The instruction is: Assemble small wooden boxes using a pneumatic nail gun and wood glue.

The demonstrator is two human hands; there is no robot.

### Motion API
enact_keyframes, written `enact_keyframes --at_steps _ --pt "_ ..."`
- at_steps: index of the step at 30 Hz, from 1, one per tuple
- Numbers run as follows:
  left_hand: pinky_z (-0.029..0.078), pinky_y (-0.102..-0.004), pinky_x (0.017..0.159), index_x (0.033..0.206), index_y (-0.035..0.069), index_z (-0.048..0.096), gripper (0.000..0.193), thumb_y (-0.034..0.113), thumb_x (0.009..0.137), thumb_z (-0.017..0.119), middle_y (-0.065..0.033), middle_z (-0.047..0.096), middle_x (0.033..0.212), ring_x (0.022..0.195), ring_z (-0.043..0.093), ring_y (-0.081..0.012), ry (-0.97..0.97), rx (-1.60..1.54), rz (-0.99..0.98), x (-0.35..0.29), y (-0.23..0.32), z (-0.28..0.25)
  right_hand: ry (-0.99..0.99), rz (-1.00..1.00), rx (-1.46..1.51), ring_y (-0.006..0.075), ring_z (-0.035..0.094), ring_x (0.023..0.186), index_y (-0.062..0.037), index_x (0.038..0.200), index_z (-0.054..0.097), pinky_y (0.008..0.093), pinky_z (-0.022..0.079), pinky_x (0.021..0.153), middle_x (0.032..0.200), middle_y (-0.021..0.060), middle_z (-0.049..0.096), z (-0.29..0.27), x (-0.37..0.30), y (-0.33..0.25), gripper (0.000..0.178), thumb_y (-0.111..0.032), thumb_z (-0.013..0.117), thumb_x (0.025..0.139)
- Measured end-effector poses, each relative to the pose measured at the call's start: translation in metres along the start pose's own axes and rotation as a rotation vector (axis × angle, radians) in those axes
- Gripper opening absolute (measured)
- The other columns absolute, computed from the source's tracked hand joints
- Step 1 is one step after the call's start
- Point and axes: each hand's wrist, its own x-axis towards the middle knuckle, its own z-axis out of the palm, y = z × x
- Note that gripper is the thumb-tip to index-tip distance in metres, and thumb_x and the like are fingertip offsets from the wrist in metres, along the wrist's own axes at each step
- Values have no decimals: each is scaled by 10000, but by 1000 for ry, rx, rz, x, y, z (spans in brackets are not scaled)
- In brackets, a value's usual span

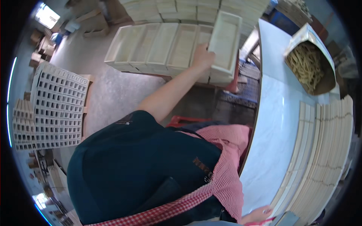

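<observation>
Left hand (202, 56) clasping edge of pale wooden tray (225, 43), tilted up at right end of a row of like trays (158, 47) on the stack. Right hand (257, 215) low at table (277, 113) edge, near stacked wooden slats (324, 150); grip unclear, mostly cut off. Bag of sticks (310, 64) on table beyond.

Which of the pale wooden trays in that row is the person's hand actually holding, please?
The rightmost tray: the left hand grips its edge, and it sits raised and tilted above the others, which lie flat side by side.
</observation>
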Motion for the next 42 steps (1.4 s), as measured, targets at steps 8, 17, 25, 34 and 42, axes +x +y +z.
enact_keyframes --at_steps 8,17,25,34,42 --pt "515 -419 789 1050 -90 671 351 -17 750 504 -249 693 927 843 640 -385 30 -18 -89 20 -32 41 -21 -35 83 301 651 1126 5 1356 578 376 526 964 1255 175 672 -14 -13 -85 441 -283 568 1022" --pt "531 -411 763 1114 -103 649 376 16 774 543 -252 695 1005 844 650 -332 23 127 -110 36 -72 63 -125 -18 204 285 650 1081 33 1302 597 388 541 934 1201 205 667 -8 -13 -80 369 -133 637 975" --pt "438 -439 1037 1358 -3 551 542 242 896 695 -199 629 1268 1173 587 -355 166 504 562 42 -43 32 -78 -148 -137 390 547 1144 -48 1327 551 449 456 1009 1267 176 548 60 54 -12 539 -56 635 795" --pt "405 -423 1093 1356 84 573 558 29 816 704 -188 523 1410 1300 499 -332 -324 229 896 -78 88 160 -444 -136 -166 402 541 1134 -50 1331 542 467 464 994 1282 174 532 44 67 28 583 -44 634 756" --pt "389 -435 1116 1409 117 532 636 -38 793 566 -104 403 1572 1371 458 -313 -717 267 1289 -104 137 305 -413 -265 -203 374 548 1072 -44 1207 573 478 483 910 1201 153 536 9 47 36 462 -84 708 768"
